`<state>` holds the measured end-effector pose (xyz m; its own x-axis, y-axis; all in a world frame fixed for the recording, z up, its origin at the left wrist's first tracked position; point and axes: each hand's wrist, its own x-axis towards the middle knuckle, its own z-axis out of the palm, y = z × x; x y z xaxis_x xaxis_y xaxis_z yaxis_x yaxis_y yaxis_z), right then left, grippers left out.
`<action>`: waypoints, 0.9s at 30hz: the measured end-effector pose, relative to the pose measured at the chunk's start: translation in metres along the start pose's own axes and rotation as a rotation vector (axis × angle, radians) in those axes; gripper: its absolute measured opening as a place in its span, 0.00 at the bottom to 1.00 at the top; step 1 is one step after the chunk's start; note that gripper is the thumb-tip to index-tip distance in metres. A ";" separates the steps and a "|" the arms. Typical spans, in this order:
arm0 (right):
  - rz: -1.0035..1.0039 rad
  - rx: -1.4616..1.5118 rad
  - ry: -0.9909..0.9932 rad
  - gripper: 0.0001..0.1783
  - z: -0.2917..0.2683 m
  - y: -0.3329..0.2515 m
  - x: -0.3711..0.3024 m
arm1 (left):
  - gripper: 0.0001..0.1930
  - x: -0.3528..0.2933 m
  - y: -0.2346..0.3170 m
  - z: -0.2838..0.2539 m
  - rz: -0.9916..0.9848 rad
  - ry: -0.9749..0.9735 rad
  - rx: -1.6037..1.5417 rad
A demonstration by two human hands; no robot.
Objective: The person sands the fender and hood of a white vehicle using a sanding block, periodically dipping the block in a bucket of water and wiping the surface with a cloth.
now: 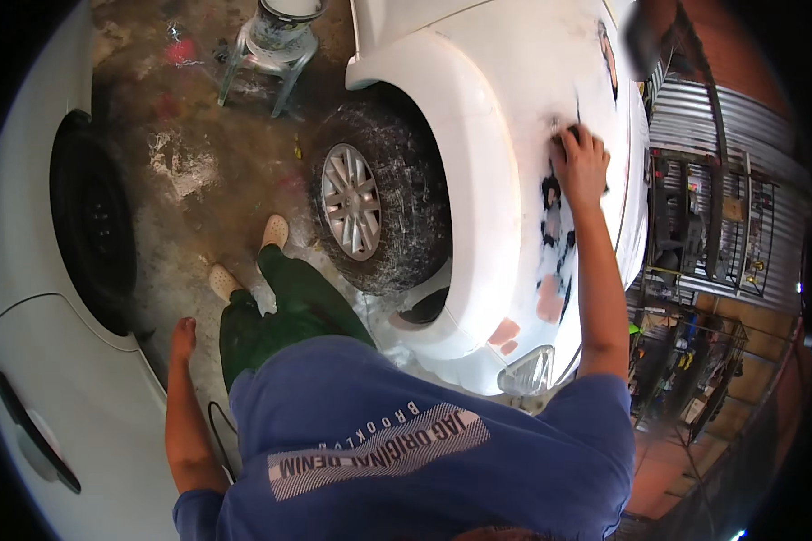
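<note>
My right arm is stretched out over the white car body [487,117] on the right. My right hand [587,167] presses on the panel, fingers bent round a small dark thing that the hand mostly covers. Around and below it the paint has scuffed dark patches [550,194] and a pinkish filler-like patch [549,299]. Two smaller pinkish spots [504,332] lie near the lamp [527,371]. Down at my left side hangs my left hand [183,339], close to the other light-coloured car; its fingers are foreshortened and nothing shows in them.
A dusty tyre with a silver wheel [352,202] sits in the wheel arch. Ahead, a bucket [281,27] stands on a stool [284,68]. Another pale car [27,243] borders my left. Cluttered metal racks [695,216] stand at the right. The floor [185,162] looks wet and stained.
</note>
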<state>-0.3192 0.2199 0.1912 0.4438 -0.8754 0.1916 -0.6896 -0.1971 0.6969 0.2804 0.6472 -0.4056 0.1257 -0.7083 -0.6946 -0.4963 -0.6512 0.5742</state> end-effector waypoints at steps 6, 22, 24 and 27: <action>0.016 0.075 0.055 0.22 0.005 -0.012 -0.005 | 0.24 0.003 -0.004 -0.013 0.036 0.013 0.067; 0.186 0.770 0.439 0.18 0.026 -0.142 0.138 | 0.27 0.059 0.451 -0.147 0.553 -0.273 -0.111; 0.255 1.092 0.374 0.18 0.004 -0.201 0.142 | 0.32 0.051 0.534 -0.162 0.653 -0.447 -0.289; 0.374 1.244 0.361 0.19 0.013 -0.250 0.152 | 0.34 0.036 0.634 -0.172 0.575 -0.539 -0.616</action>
<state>-0.0868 0.1304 0.0373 0.1087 -0.8381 0.5346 -0.7738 -0.4089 -0.4837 0.1179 0.1617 0.0077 -0.4759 -0.8412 -0.2566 0.1916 -0.3839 0.9033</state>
